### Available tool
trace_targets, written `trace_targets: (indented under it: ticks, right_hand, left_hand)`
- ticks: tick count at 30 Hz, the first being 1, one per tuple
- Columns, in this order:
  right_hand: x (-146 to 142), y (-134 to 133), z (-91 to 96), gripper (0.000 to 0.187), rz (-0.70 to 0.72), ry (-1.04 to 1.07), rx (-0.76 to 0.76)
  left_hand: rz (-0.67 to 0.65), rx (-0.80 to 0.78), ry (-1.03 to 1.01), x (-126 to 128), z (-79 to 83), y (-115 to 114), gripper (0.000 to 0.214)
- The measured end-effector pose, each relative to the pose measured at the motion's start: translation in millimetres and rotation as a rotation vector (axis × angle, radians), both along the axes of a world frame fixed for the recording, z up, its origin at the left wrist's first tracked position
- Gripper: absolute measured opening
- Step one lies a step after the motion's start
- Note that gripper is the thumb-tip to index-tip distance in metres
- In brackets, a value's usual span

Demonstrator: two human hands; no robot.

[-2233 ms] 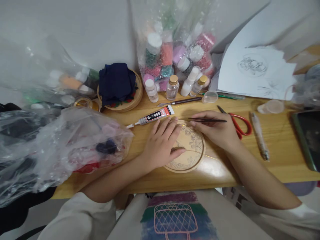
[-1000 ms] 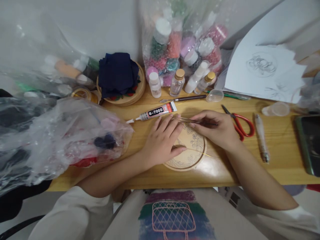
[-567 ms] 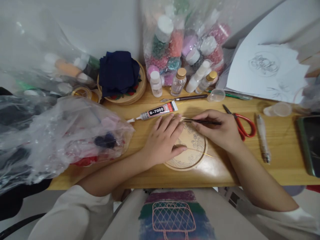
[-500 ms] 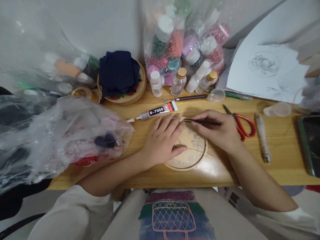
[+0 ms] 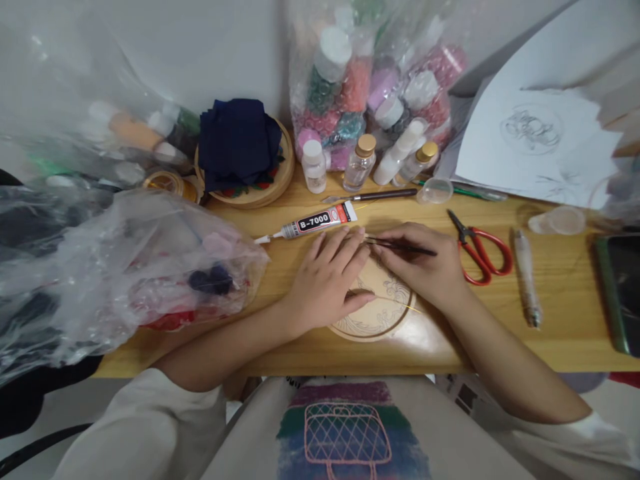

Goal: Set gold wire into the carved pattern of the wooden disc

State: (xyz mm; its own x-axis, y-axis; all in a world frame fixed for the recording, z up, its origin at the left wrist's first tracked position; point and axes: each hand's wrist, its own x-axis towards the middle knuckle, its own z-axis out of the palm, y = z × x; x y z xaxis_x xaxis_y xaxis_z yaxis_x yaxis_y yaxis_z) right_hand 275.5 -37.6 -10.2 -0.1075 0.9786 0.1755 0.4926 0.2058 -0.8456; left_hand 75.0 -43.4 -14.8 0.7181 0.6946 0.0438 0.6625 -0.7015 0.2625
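Pale wooden round board [image 5: 373, 325] lies flat under your left hand [image 5: 323, 287], its far right part beneath your right hand [image 5: 430, 272]. You spread the left hand open, palm down; the right is closed in a pinch. Glue tube [image 5: 315, 221]: just beyond your left hand. Tweezers [image 5: 407, 249]: in your right-hand pinch, pointing leftward. Gold wire [image 5: 407, 307]: runs from your left thumb past the board's rim.

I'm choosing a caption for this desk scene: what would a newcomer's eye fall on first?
Probably, in the middle, the left hand spread partly over a round patterned disc, and the right hand holding dark tweezers at its far edge. Next, perhaps, the red-handled cutters to the right of the hands, and the navy cloth stack at the back left.
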Motion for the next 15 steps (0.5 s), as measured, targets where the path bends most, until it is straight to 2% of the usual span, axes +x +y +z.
trace_targets:
  ticks: [9,15]
  right_hand:
    - [2,3,0.5,0.006,0.017,0.001,0.011]
    - [18,8,6.9,0.013,0.001,0.097,-0.09]
  left_hand:
    - [-0.003,-0.003,-0.004,0,0.4,0,0.07]
    - [-0.006,-0.003,0.008,0,0.9,0,0.069]
